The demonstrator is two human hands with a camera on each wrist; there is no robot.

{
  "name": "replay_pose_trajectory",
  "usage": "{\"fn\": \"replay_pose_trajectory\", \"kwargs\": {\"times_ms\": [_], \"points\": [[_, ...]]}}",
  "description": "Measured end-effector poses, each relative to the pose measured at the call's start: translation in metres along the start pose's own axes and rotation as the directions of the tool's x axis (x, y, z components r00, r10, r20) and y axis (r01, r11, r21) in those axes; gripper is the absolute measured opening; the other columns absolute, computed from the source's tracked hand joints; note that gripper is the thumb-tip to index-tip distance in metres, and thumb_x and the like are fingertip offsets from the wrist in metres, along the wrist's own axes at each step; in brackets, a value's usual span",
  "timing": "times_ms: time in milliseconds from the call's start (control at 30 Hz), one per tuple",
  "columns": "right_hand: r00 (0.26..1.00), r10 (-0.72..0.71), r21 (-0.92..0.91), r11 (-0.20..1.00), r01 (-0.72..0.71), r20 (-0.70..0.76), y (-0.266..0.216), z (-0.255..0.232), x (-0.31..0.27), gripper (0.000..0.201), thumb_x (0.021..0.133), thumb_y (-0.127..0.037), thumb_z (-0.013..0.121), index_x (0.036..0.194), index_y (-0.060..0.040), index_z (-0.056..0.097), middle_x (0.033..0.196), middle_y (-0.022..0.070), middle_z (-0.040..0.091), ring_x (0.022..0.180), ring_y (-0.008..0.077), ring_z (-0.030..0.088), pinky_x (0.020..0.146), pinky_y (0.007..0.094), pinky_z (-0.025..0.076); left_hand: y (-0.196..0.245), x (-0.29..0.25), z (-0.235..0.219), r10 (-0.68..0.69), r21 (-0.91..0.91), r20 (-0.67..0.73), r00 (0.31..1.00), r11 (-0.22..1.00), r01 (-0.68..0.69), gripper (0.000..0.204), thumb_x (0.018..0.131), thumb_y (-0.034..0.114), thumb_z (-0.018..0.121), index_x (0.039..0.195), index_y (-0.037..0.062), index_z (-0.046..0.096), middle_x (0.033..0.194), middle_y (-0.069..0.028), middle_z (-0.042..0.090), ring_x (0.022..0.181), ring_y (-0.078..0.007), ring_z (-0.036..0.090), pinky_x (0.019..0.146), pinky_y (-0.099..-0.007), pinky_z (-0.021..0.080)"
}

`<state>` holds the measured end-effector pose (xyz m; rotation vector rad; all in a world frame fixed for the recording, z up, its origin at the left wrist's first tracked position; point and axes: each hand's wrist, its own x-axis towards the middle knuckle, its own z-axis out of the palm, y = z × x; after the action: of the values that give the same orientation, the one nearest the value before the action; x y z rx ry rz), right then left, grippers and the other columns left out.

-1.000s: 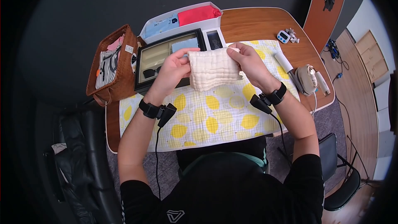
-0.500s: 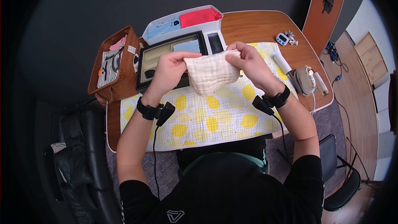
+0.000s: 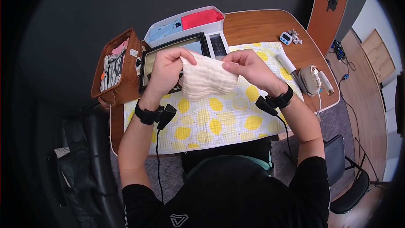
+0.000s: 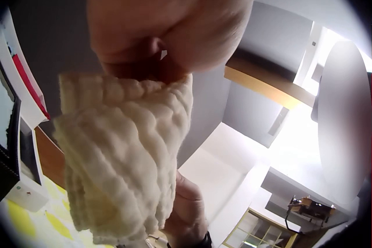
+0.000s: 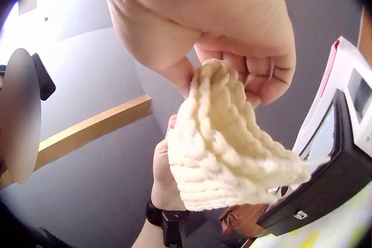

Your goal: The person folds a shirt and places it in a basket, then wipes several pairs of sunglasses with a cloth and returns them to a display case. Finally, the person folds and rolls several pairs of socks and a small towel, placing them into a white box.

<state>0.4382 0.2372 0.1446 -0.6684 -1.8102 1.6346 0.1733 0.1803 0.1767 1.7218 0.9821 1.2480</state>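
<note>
A folded cream cloth (image 3: 209,78) with crinkled, gauze-like layers hangs in the air between both hands. My left hand (image 3: 166,69) pinches its upper left corner between thumb and fingers. At the upper right edge, my right hand (image 3: 253,71) grips it, thumb in front and fingers behind. In the right wrist view the cloth (image 5: 226,149) shows several stacked layers that bow apart below the fingers. From the left wrist view its folded face (image 4: 125,155) droops beneath the left hand. Under it, a white cloth with yellow lemons (image 3: 215,124) is spread over the table.
Behind the hands lies a black-framed case (image 3: 196,38), partly hidden, beside a small white box (image 3: 217,44). A white tray (image 3: 185,33) holds folded clothes. The wicker basket (image 3: 122,69) is at left. A garment steamer (image 3: 311,80), lint roller (image 3: 287,63) and timer (image 3: 285,38) sit right.
Both hands have shifted slightly left and lower with the cream cloth. It now tilts down toward the right, and the left hand has turned over its corner.
</note>
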Motion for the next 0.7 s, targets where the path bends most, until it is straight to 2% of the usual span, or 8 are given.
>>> {"fn": "replay_pose_trajectory", "kwargs": {"times_ms": [67, 200, 300, 367, 433, 500, 633, 700], "points": [[0.998, -0.048, -0.044, 0.998, 0.046, -0.038, -0.003, 0.001, -0.002, 0.023, 0.103, -0.021, 0.061, 0.104, -0.0009, 0.073, 0.088, 0.0013, 0.071, 0.082, 0.0073, 0.062, 0.077, 0.0250, 0.050, -0.008, -0.003, -0.004, -0.159, -0.165, 0.010, 0.987, 0.974, 0.159, 0.023, 0.097, -0.007, 0.047, 0.099, 0.0003, 0.069, 0.105, -0.0107, 0.073, 0.097, -0.0143, 0.068, 0.084, -0.0253, 0.053], [0.976, -0.179, -0.249, 0.958, 0.144, -0.125, -0.007, 0.003, -0.003, 0.023, 0.103, -0.018, 0.059, 0.098, 0.0017, 0.069, 0.081, 0.0008, 0.067, 0.077, 0.0064, 0.058, 0.070, 0.0253, 0.049, -0.023, -0.005, -0.001, -0.136, -0.309, -0.009, 0.991, 0.943, 0.127, 0.025, 0.100, 0.001, 0.045, 0.117, 0.0023, 0.064, 0.103, -0.0074, 0.070, 0.091, -0.0117, 0.068, 0.080, -0.0251, 0.054], [0.958, -0.208, -0.367, 0.922, 0.125, -0.196, -0.016, 0.008, -0.005, 0.024, 0.104, -0.018, 0.058, 0.095, 0.0022, 0.066, 0.077, 0.0006, 0.064, 0.075, 0.0060, 0.057, 0.068, 0.0264, 0.049, -0.014, -0.010, 0.015, -0.215, -0.366, -0.009, 0.977, 0.910, 0.196, 0.031, 0.107, 0.010, 0.042, 0.133, -0.0008, 0.053, 0.117, -0.0099, 0.069, 0.104, -0.0138, 0.068, 0.087, -0.0257, 0.054], [0.960, -0.203, -0.341, 0.931, 0.127, -0.195, -0.005, 0.005, 0.000, 0.023, 0.104, -0.018, 0.058, 0.096, 0.0021, 0.066, 0.077, 0.0001, 0.063, 0.074, 0.0057, 0.057, 0.067, 0.0260, 0.049, -0.011, -0.014, 0.026, -0.381, -0.623, 0.024, 0.924, 0.718, 0.312, 0.039, 0.110, 0.019, 0.040, 0.142, -0.0028, 0.046, 0.120, -0.0114, 0.069, 0.107, -0.0161, 0.068, 0.089, -0.0275, 0.054], [0.962, -0.192, -0.317, 0.940, 0.124, -0.195, 0.003, 0.003, 0.000, 0.022, 0.104, -0.017, 0.058, 0.097, 0.0019, 0.066, 0.078, -0.0003, 0.063, 0.074, 0.0055, 0.057, 0.066, 0.0256, 0.048, -0.030, -0.021, 0.032, -0.417, -0.631, 0.039, 0.908, 0.694, 0.346, 0.040, 0.109, 0.023, 0.046, 0.138, -0.0040, 0.051, 0.121, -0.0121, 0.070, 0.106, -0.0159, 0.069, 0.090, -0.0270, 0.054], [0.981, -0.095, -0.288, 0.957, 0.044, -0.168, 0.006, 0.002, -0.002, 0.020, 0.105, -0.017, 0.058, 0.098, 0.0001, 0.064, 0.082, -0.0031, 0.061, 0.074, 0.0031, 0.054, 0.064, 0.0211, 0.045, -0.048, -0.029, 0.042, -0.374, -0.351, 0.008, 0.927, 0.868, 0.353, 0.035, 0.105, 0.023, 0.058, 0.128, -0.0031, 0.061, 0.112, -0.0088, 0.072, 0.101, -0.0127, 0.069, 0.089, -0.0271, 0.054], [0.989, 0.068, -0.264, 0.959, -0.101, -0.132, 0.009, 0.001, -0.017, 0.016, 0.102, -0.016, 0.063, 0.100, -0.0008, 0.067, 0.082, -0.0031, 0.064, 0.070, 0.0030, 0.055, 0.062, 0.0205, 0.046, -0.062, -0.042, 0.062, -0.456, -0.428, -0.118, 0.882, 0.825, 0.369, 0.026, 0.104, 0.017, 0.061, 0.119, -0.0044, 0.064, 0.108, -0.0064, 0.071, 0.095, -0.0097, 0.066, 0.086, -0.0269, 0.053], [0.977, 0.211, -0.036, 0.977, -0.212, -0.034, 0.016, -0.002, -0.025, 0.015, 0.097, -0.015, 0.070, 0.105, -0.0016, 0.068, 0.084, -0.0022, 0.067, 0.070, 0.0035, 0.059, 0.062, 0.0195, 0.047, -0.069, -0.053, 0.075, -0.391, -0.368, -0.180, 0.903, 0.878, 0.307, 0.025, 0.104, 0.017, 0.060, 0.118, -0.0044, 0.063, 0.106, -0.0063, 0.071, 0.094, -0.0092, 0.065, 0.085, -0.0266, 0.052]]}}
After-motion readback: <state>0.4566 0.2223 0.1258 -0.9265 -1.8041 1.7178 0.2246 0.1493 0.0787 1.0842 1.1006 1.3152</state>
